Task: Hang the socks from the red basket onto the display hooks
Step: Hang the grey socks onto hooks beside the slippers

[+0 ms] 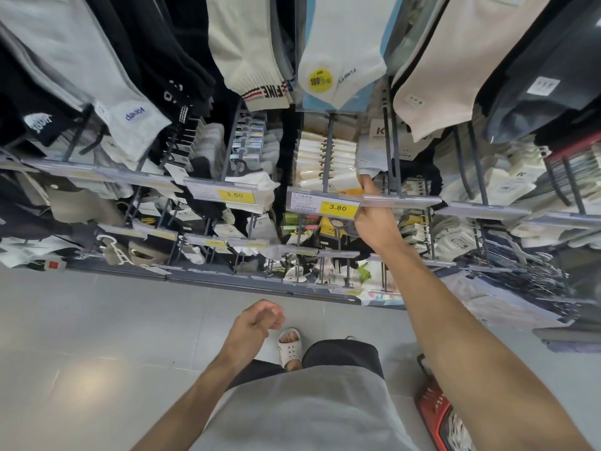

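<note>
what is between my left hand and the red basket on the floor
In the head view, a sandalled foot, the dark shorts and the right forearm lie between the left hand and the red basket.

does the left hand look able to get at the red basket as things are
Probably not easily: the left hand is empty, but the red basket sits on the person's right, across the body and partly behind the arm of the right hand, which grips a sock pack.

Pale glare (87,382) lies on grey floor tiles (146,320) beside the shelving base (130,271).
</note>
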Motion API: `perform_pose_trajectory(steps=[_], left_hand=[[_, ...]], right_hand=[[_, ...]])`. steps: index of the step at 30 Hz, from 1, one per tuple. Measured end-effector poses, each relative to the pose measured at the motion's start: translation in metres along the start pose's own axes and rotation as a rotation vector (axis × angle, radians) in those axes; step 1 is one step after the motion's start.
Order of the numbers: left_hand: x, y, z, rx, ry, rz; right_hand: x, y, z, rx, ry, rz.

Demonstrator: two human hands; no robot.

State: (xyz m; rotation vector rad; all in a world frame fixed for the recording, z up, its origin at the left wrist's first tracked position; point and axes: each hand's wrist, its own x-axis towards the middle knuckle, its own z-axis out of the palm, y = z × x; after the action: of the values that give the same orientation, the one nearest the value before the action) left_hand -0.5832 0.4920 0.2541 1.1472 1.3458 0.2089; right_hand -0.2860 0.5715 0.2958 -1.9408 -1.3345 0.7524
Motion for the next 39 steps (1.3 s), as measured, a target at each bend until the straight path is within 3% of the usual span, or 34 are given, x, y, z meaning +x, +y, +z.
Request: perform_pose_trajectory(steps=[14,20,25,31,35,39], left_hand=[[-0.001,-0.006,0.006,0.06,-0.012,-0.008],[0.012,-0.026,0.032,0.257,-0.206,-0.083],[0.028,-0.036,0.07,0.574,-0.395,-0.053],[0.026,-0.038,0.163,0.957,-0.574,0.071],[0.009,-0.045,0.262,1.084,-0.657,0.113],[-0.03,-0.064,0.378,1.128,-0.722,0.131]], right_hand=[[-0.033,0.017,0.027,-0.028,0.0,0.198],[-0.177,0.078,0.029,0.039,-0.064,0.489],[-0.347,0.128,0.002,0.105,0.03,0.952],[-0.511,0.168,-0.033,0.406,0.452,1.426],[-0.586,0.203,-0.052,0.518,0.577,1.451],[-0.645,0.263,-0.073,0.542,0.566,1.438]])
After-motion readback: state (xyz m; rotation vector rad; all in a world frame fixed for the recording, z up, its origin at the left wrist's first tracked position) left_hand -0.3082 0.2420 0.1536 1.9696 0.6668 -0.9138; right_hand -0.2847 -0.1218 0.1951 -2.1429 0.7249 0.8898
